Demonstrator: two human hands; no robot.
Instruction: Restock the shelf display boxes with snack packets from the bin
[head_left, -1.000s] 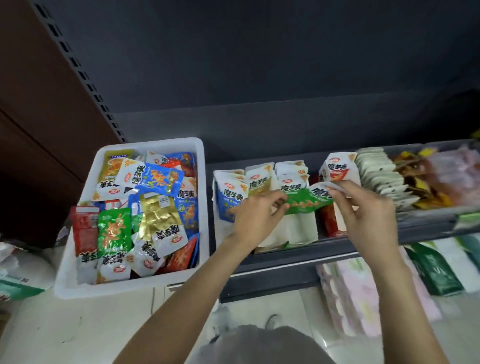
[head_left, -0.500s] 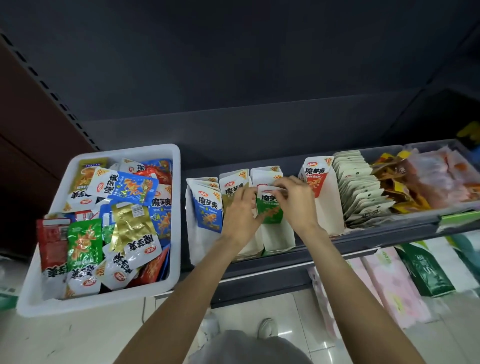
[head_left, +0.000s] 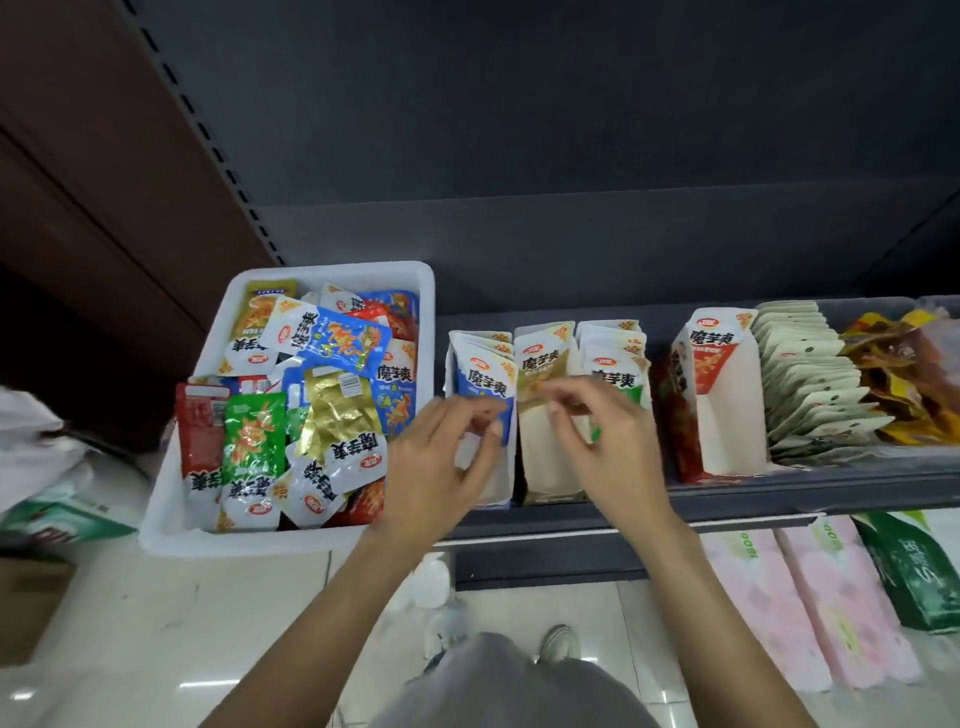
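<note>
A white bin on the left holds several mixed snack packets, among them a green one, a gold one and a blue one. On the dark shelf stand upright display boxes: blue, tan, green and red. My left hand hovers in front of the blue box, fingers loosely curled and apart, holding nothing. My right hand is in front of the tan and green boxes, blurred, with no packet in it.
Right of the red box stands a row of white packets, then orange and yellow snacks. Below the shelf lie pink tissue packs and a green pack. A white bag and a cardboard box sit at far left.
Both hands carried a green packet to the green display box and let it go. They have since drawn back and shifted left, now empty.
</note>
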